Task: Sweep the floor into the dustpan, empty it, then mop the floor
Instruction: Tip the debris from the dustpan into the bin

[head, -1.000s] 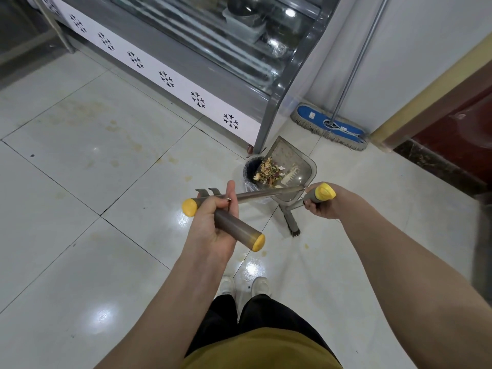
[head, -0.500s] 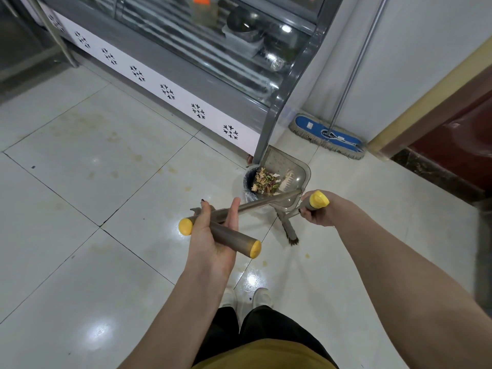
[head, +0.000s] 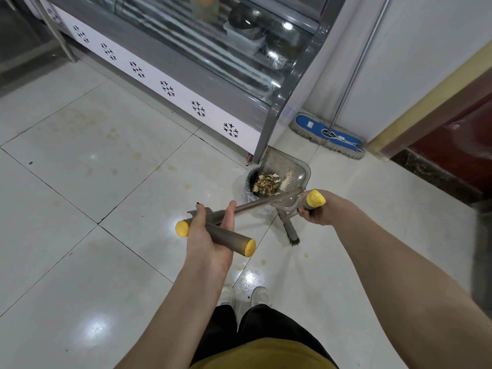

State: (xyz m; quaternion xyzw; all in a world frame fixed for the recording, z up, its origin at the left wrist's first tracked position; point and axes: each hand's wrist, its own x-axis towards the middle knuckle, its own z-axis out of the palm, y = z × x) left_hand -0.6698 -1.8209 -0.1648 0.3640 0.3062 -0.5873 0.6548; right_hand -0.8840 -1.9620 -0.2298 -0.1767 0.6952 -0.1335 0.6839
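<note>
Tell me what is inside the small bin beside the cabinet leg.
The bin holds a bag liner and mixed scraps piled at its mouth. The tilted dustpan covers its right side, so anything deeper is hidden.

Food shop: glass display case (head: 239, 41), tiled floor (head: 80, 161).

2 forearms are bare as far as the frame shows them, the left forearm (head: 170, 302) and the right forearm (head: 399, 267); the nails (head: 198, 203) seen on the left hand (head: 210, 233) and the right hand (head: 318, 213) are painted dark, near black; the top (head: 266, 358) is mustard yellow; the trousers (head: 266, 328) are black; 2 white shoes (head: 226, 295) with rounded toes show below them.
</note>
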